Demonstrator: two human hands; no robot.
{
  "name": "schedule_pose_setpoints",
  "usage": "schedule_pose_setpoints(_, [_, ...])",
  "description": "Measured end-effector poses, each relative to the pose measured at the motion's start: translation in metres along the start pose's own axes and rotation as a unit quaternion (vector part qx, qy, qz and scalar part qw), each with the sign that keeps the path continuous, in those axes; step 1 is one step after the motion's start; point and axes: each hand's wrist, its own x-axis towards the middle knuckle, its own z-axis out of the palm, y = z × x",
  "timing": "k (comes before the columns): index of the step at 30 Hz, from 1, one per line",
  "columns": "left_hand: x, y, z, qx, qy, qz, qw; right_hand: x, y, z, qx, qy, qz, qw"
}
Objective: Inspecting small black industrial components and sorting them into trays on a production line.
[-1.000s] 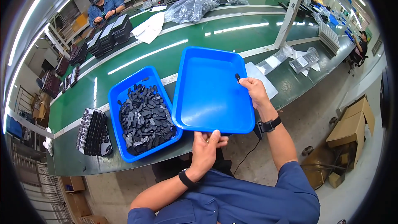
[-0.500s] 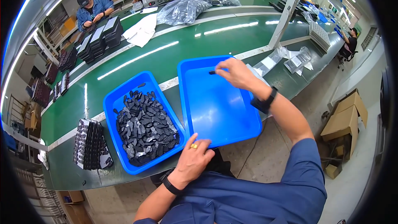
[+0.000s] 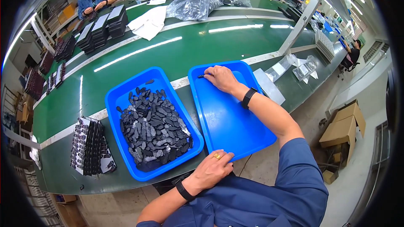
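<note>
Two blue plastic trays lie side by side at the bench's near edge. Many small, flat black pieces (image 3: pixel 153 128) fill the left tray (image 3: pixel 122 159). The right tray (image 3: pixel 227 122) has a bare bottom in its visible part. My right hand (image 3: pixel 222 79) reaches over this tray's far end, its fingertips pinching a small black piece (image 3: pixel 201 76) near the far-left corner. My left hand (image 3: pixel 210 170) lies at the same tray's near-left corner, fingers bent against the rim; the fingers' undersides are hidden.
Left of the trays stands a stack of dark parts on white sheets (image 3: pixel 90 147). Across the green bench (image 3: pixel 139 63) lie a white cloth (image 3: pixel 148 22) and grey plastic bags (image 3: pixel 193 6). A metal post (image 3: pixel 305 14) rises at the right. A co-worker (image 3: pixel 94 0) sits opposite at far left.
My right hand has moved left along the far end of the right tray, still pinching the black piece. The view has shifted; my left hand stays at the tray's near corner.
</note>
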Motion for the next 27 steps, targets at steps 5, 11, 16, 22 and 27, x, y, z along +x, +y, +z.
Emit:
schedule_pose_setpoints(5, [-0.001,-0.002,0.003,-0.024,0.006,0.008,1.0,0.0,0.002,-0.003,-0.015,-0.007,0.021,1.0])
schedule_pose_setpoints(11, [-0.011,0.001,-0.001,-0.01,0.017,-0.043,0.999,0.011,-0.008,0.017,-0.018,-0.014,-0.035,0.999])
schedule_pose_setpoints(16, [-0.023,0.003,-0.019,-0.014,0.091,-0.007,0.996,0.002,0.006,-0.006,-0.066,-0.017,-0.019,0.997])
schedule_pose_setpoints(22, [-0.093,0.021,-0.09,0.086,0.333,-0.107,0.933,0.0,-0.003,-0.008,-0.015,-0.039,0.014,0.999])
schedule_pose_setpoints(27, [-0.212,0.04,-0.134,0.293,0.479,-0.354,0.748,-0.006,0.023,-0.026,-0.05,-0.032,0.001,0.998])
